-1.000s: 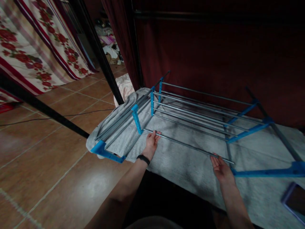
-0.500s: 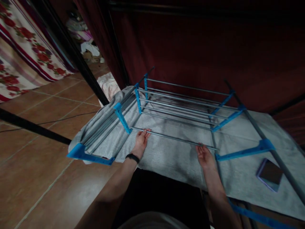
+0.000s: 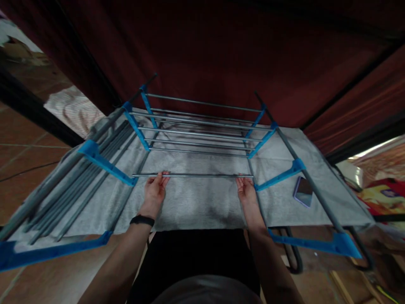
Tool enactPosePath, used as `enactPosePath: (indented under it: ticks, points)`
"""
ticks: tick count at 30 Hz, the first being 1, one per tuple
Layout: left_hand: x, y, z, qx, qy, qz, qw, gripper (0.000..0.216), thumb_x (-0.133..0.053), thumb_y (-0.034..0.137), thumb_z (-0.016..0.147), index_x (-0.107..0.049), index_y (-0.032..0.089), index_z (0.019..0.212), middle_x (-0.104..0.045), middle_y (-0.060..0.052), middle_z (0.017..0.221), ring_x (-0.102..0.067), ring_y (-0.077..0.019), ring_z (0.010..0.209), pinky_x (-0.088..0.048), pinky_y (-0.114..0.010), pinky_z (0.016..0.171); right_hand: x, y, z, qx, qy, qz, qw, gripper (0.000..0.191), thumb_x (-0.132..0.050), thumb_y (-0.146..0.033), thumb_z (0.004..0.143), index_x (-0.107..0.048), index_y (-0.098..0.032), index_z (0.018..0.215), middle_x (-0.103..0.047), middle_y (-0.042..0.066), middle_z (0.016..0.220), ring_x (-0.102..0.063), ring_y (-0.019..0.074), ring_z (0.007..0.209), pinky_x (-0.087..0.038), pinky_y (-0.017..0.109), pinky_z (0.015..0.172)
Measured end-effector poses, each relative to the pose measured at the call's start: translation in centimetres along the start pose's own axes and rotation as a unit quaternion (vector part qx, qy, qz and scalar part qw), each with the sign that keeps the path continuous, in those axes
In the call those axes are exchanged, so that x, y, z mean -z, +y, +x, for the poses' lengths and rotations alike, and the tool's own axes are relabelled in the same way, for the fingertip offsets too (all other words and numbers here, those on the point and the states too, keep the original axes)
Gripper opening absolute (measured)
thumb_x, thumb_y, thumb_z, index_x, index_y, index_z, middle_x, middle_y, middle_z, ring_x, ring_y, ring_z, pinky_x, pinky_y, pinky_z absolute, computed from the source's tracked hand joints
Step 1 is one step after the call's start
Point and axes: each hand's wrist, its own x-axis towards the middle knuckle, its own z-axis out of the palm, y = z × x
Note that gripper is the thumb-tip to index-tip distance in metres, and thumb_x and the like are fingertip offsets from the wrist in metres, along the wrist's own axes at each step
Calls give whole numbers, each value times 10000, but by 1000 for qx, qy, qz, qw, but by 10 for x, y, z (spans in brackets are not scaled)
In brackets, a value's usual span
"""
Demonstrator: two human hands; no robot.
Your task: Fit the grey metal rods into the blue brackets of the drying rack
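Note:
A thin grey metal rod (image 3: 199,175) lies crosswise between my hands. My left hand (image 3: 155,190) grips it near its left end, thumb and fingers closed around it. Close to the other end, my right hand (image 3: 245,188) holds the rod with the palm turned up. Around them stands a partly built rack with grey tubes and blue plastic brackets. The rod's left tip is by a left blue bracket (image 3: 109,164), its right tip near a right blue bracket (image 3: 280,174). Farther back, several cross rods (image 3: 202,124) span the two sides.
Several loose grey tubes (image 3: 85,181) lie on the left of the grey cloth (image 3: 196,207). A phone (image 3: 303,192) rests on the cloth at right. Dark posts (image 3: 38,105) and a dark red curtain (image 3: 202,50) border the area.
The view has turned to the right, so the rack appears farther left. The rod is now nearly level in view and lies between the brackets; both hands keep hold of it.

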Motion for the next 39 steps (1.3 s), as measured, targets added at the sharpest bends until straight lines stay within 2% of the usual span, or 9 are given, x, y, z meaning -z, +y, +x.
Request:
enactPosePath:
  ticks: [7,14,20,24,27,31,39]
  points:
    - [-2,2,2,3,10,19,1000,320,-727,71,878,-501,186,684,-724,23,746,-756,-126,801,-609,-370,997,0,2,0,20,-10,8,1000,238,-745,-144,795,-553,-283,777,-718,-99,804,-728,101,826,-627,285,906]
    - [-6,2,-1,-1,13,45,999,228,-644,43,927,-612,180,747,-741,3,777,-750,-115,804,-620,-316,951,0,3,3,-5,5,6,1000,229,-683,-81,830,-555,-264,785,-718,-93,765,-709,91,806,-606,299,950]
    - [-3,5,-3,2,-26,31,999,205,-598,27,925,-665,171,796,-767,-28,817,-768,-140,880,-614,-328,975,1,5,2,-11,11,7,1000,187,-719,-122,774,-590,-257,774,-751,-55,819,-734,130,846,-621,325,917]
    - [-3,6,-5,15,-17,18,1000,231,-570,-14,903,-664,162,788,-777,-51,828,-779,-158,893,-615,-329,965,4,4,1,-9,2,7,1000,194,-729,-125,720,-592,-257,758,-758,-51,840,-736,140,885,-609,335,934]
    - [-4,6,-7,11,-9,10,1000,205,-632,6,895,-643,165,767,-777,-43,822,-783,-167,891,-615,-348,965,6,2,-1,-13,-12,6,1000,182,-715,-123,707,-613,-260,771,-763,-41,865,-737,153,906,-608,348,946]
    - [-3,5,-9,14,-8,-6,1000,208,-706,23,873,-627,168,747,-770,-30,803,-782,-158,868,-608,-340,971,7,1,-2,-3,-13,-2,1000,207,-718,-99,698,-606,-265,750,-729,-62,792,-732,147,842,-612,338,944]
    - [-2,7,-12,16,-28,-37,999,175,-645,39,928,-643,160,802,-770,-51,839,-786,-173,865,-629,-346,926,13,1,0,-3,-21,-6,1000,247,-789,-135,687,-578,-245,754,-690,-71,762,-732,121,776,-642,301,888]
